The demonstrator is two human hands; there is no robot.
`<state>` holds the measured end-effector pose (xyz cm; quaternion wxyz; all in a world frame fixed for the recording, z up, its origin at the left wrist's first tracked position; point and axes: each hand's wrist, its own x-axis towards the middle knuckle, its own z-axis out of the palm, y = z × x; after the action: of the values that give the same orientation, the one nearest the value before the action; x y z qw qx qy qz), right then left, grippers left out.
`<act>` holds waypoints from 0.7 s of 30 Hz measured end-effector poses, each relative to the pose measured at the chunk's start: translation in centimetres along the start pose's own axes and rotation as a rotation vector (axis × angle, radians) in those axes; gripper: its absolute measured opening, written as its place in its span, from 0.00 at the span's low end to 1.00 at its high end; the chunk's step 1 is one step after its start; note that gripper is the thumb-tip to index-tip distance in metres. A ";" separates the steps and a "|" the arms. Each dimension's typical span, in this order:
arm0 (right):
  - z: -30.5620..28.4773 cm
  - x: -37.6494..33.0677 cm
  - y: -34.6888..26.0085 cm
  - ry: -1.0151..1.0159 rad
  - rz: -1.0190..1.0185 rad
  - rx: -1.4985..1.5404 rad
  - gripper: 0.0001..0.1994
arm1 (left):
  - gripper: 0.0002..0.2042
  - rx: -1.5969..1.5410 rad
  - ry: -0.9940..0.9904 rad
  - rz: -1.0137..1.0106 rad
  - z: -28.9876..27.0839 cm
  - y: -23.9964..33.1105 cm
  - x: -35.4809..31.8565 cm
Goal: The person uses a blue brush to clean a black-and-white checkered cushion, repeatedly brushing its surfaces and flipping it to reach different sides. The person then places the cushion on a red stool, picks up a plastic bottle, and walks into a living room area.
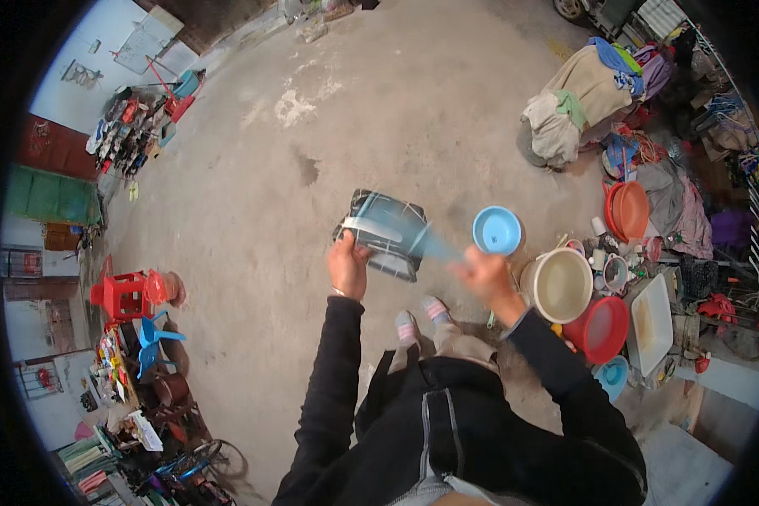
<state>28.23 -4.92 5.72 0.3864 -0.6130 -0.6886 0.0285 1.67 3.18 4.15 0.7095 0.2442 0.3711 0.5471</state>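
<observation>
My left hand (348, 266) is closed on the near left edge of a dark boxy thing with pale bands and a grey panel (393, 263), held up in front of me over the floor. What kind of thing it is I cannot make out. My right hand (486, 273), smeared by motion, is closed on the narrow end of a light-blue thing (437, 247). It fans out over the top of the boxy thing and is too blurred to name. Right of it, a blue basin (497, 230) stands on the floor.
Close on my right are a cream bucket (562, 285), a red basin (600, 330) and a white tub (652, 325). Cloths cover a heap (586, 88) at the far right. A red stool (126, 295) and a blue chair (153, 341) stand left on the concrete floor (253, 219).
</observation>
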 end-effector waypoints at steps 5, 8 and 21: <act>-3.4 2.2 3.9 0.071 0.351 0.052 0.11 | 0.10 0.032 0.052 0.006 -0.6 -1.2 -1.0; -3.9 0.9 -0.3 0.041 0.353 0.158 0.15 | 0.10 -0.033 -0.058 -0.032 2.0 -1.8 -2.5; 1.3 0.2 0.0 -0.190 0.030 0.078 0.18 | 0.10 1.080 -0.115 0.410 -0.2 -0.5 -6.5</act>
<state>27.48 -4.18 4.89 0.3424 -0.6022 -0.7112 0.1191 1.01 -3.18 5.32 0.3830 0.6678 0.5036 0.3922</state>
